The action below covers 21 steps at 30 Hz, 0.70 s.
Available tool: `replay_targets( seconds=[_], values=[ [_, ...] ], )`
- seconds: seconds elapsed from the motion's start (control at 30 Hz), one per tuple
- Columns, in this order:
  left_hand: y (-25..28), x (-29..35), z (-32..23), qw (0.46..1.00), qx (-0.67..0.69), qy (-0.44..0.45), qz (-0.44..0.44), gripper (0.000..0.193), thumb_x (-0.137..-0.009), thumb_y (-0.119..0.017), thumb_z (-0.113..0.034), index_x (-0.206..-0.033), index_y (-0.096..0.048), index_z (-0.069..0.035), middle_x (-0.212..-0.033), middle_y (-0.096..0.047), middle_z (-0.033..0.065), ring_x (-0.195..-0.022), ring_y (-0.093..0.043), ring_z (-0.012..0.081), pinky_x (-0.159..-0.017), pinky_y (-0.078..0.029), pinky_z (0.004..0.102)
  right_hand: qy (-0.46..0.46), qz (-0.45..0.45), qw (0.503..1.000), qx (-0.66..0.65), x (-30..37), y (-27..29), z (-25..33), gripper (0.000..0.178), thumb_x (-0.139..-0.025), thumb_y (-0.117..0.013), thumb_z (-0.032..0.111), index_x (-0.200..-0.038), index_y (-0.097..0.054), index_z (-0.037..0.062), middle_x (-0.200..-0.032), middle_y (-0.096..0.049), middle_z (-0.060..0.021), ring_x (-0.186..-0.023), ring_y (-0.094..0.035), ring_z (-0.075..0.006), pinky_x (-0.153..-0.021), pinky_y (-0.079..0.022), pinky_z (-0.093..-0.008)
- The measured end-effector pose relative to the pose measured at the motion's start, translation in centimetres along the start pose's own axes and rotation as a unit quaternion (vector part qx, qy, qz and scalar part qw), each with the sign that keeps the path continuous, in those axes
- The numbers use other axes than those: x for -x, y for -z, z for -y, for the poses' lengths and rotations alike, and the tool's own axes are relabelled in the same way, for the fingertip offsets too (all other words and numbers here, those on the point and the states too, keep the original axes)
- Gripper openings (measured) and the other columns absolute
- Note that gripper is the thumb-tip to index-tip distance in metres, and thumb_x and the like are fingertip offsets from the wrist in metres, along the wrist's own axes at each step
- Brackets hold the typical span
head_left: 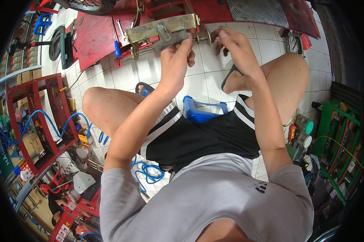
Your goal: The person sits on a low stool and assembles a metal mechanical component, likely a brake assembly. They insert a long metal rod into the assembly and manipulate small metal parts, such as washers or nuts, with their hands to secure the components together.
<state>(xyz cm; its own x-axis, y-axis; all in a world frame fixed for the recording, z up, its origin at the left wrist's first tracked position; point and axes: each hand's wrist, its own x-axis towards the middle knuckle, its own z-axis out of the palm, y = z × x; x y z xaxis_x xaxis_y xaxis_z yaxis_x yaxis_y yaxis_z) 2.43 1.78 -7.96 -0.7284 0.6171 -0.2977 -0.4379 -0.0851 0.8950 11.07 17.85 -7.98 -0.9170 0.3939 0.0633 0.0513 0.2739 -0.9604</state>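
A long, worn, yellowish metal bracket (162,28) sits in front of me at the edge of the red bench. A thin rod runs along its near side and ends in a round disc (209,38) at the right. My left hand (176,60) is closed at the bracket's near side, its thumb pressed on a grey block-like piece (170,40) there. Just right of the disc, my right hand (236,46) has its fingers curled in. Whatever its fingertips hold, if anything, is too small to make out.
On the red bench (94,40) lie a wrench (120,29) and a blue-handled screwdriver (117,49). Below me is a blue stool (200,115). A blue hose (149,173) coils on the tiled floor at left. A red shelf frame (41,125) stands left, a green rack (339,141) right.
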Motion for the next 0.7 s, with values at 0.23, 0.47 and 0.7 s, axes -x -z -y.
replay_targets(
  seconds=[0.23,0.47,0.7],
  values=[
    [-0.5,0.5,-0.3,0.999,-0.029,-0.027,0.002,0.017,-0.094,-0.055,-0.022,-0.085,-0.051,-0.009,-0.072,-0.044,-0.0010,-0.064,-0.047,0.0117,-0.056,-0.039,0.0271,-0.023,-0.007,0.998,-0.055,0.2,-0.4,1.0,0.041,-0.096,-0.043,0.036,-0.093,-0.064,0.0002,-0.080,-0.061,-0.0045,-0.068,-0.056,-0.0131,-0.061,-0.040,-0.0267],
    [-0.3,0.3,-0.1,1.000,-0.007,-0.008,0.001,0.016,-0.094,-0.056,-0.023,-0.089,-0.053,-0.008,-0.074,-0.047,-0.0005,-0.065,-0.048,0.0119,-0.055,-0.038,0.0259,-0.025,0.046,0.998,-0.027,0.2,0.2,0.1,0.043,-0.097,-0.042,0.037,-0.089,-0.063,0.0005,-0.081,-0.061,-0.0043,-0.066,-0.055,-0.0123,-0.059,-0.040,-0.0260],
    [-0.1,0.2,0.0,1.000,0.008,-0.011,-0.003,0.014,-0.093,-0.056,-0.021,-0.089,-0.054,-0.008,-0.073,-0.046,-0.0010,-0.066,-0.047,0.0113,-0.057,-0.039,0.0266,-0.017,0.022,0.997,-0.067,0.1,-0.3,1.2,0.043,-0.098,-0.041,0.037,-0.084,-0.060,0.0010,-0.080,-0.060,-0.0040,-0.067,-0.055,-0.0118,-0.061,-0.041,-0.0258]
  ],
)
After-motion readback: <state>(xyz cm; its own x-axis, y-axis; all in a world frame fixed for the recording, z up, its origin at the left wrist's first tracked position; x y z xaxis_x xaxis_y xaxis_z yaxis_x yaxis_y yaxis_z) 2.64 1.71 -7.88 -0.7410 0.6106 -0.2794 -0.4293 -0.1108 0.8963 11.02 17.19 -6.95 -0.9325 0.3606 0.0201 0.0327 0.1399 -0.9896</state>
